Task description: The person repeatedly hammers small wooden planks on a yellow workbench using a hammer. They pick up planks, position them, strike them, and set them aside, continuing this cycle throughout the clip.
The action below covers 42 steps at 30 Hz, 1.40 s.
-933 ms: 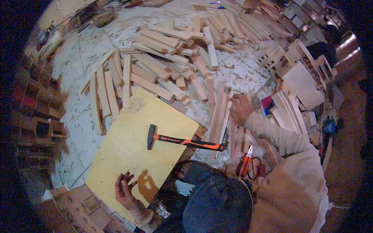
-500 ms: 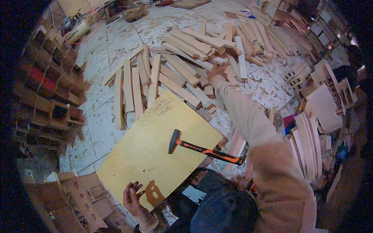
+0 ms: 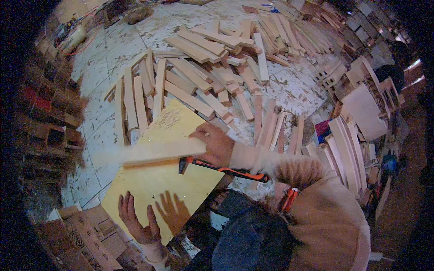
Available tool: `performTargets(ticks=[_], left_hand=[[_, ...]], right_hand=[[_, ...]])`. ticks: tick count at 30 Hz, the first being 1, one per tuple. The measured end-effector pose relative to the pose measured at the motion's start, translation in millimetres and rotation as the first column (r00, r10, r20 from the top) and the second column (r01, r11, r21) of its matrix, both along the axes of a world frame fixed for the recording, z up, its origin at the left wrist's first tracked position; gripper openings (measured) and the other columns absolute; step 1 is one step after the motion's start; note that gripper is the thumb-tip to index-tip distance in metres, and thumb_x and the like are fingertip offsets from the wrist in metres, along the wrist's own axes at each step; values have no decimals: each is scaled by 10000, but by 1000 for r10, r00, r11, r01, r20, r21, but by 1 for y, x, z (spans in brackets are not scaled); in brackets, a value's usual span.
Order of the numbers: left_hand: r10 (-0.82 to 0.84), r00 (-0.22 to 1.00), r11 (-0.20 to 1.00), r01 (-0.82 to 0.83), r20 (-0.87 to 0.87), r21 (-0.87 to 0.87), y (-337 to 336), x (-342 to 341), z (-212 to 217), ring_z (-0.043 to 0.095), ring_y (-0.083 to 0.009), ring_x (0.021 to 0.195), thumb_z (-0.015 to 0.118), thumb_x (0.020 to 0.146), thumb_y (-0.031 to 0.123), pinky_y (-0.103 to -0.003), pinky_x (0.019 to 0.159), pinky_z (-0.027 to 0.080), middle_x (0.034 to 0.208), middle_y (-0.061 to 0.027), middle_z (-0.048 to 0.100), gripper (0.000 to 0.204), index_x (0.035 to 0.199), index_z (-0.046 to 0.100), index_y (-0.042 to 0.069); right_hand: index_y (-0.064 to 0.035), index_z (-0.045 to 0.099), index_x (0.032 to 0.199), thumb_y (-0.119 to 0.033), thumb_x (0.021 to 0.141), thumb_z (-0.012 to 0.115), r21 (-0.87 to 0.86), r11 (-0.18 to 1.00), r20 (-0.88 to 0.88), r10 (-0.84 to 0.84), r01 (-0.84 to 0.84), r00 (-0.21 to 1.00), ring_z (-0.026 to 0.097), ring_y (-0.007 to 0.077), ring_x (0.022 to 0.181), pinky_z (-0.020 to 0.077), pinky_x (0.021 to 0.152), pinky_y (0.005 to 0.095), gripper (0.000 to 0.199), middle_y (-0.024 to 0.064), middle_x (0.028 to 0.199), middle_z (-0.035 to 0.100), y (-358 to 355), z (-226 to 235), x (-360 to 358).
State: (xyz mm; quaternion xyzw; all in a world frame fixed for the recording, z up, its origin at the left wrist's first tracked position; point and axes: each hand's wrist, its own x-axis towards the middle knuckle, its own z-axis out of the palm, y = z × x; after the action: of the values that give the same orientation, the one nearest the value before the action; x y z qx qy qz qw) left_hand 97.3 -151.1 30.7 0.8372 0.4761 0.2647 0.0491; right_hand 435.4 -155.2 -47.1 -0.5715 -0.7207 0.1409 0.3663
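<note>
My right hand is closed on the right end of a pale wooden slat, blurred by motion, which it carries above a yellow board. Beneath that hand and forearm lies a hammer with a dark head and an orange-and-black handle, partly hidden. My left hand hovers at the board's near left edge, fingers spread, holding nothing, with its shadow falling on the board. A few small marks dot the board's near part, and dark scribbles its far corner.
Beyond the board, loose wooden slats lie heaped on the dusty tiled floor. Cardboard boxes line the left side. Curved wooden pieces stand stacked at right, and red-handled pliers lie beside my right arm.
My right hand has come back from the slat pile to above the board, now with a slat in it. The left hand's fingers have spread wider. The whole view has shifted slightly.
</note>
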Motion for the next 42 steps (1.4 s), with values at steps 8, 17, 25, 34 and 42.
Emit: performTargets(ticks=[8, 17, 25, 34, 42], left_hand=[[-344, 935, 921, 318, -88, -226, 38, -39, -118, 590, -405, 983, 677, 772, 259, -504, 812, 490, 1123, -214, 595, 628, 1314, 486, 5], [-15, 992, 999, 9, -124, -49, 8, -98, -142, 553, -368, 1028, 732, 776, 243, -461, 856, 470, 1142, -216, 575, 590, 1279, 536, 5], [38, 991, 995, -50, -130, -87, -8, -124, -105, 531, -388, 1083, 623, 867, 183, -469, 940, 425, 1200, -220, 564, 445, 1258, 540, -14], [311, 947, 943, -318, 85, 95, -16, -124, -30, 502, -373, 1176, 584, 890, 28, -448, 1010, 385, 1249, -222, 540, 358, 1246, 560, -10], [292, 937, 953, -302, 194, 26, 19, -127, -45, 487, -358, 1197, 615, 857, 31, -455, 974, 428, 1235, -216, 538, 357, 1212, 595, 16]], right_hand=[[-35, 586, 1112, -257, 834, 651, -10, 969, 148, -244, 248, 958, 576, 356, 1012, 470, 868, 441, 362, 201, 1058, 603, -9, 3, 13], [62, 571, 1110, -512, 925, 455, -634, 365, 626, -275, 682, 730, 622, 443, 986, 510, 820, 504, 614, 318, 1017, 625, -100, -58, 133], [29, 523, 1096, -383, 898, 563, -610, 487, -195, -857, 625, 478, 640, 381, 881, 509, 821, 470, 459, 267, 1047, 609, -81, -36, 114], [-24, 561, 1138, -181, 804, 661, 118, 990, 81, -84, 74, 993, 548, 331, 1066, 438, 929, 435, 383, 187, 1090, 576, 29, 14, -3], [-111, 614, 1064, -156, 757, 622, 391, 716, 304, 493, -579, 815, 578, 267, 946, 470, 815, 421, 310, 83, 992, 573, 102, -57, -189]])
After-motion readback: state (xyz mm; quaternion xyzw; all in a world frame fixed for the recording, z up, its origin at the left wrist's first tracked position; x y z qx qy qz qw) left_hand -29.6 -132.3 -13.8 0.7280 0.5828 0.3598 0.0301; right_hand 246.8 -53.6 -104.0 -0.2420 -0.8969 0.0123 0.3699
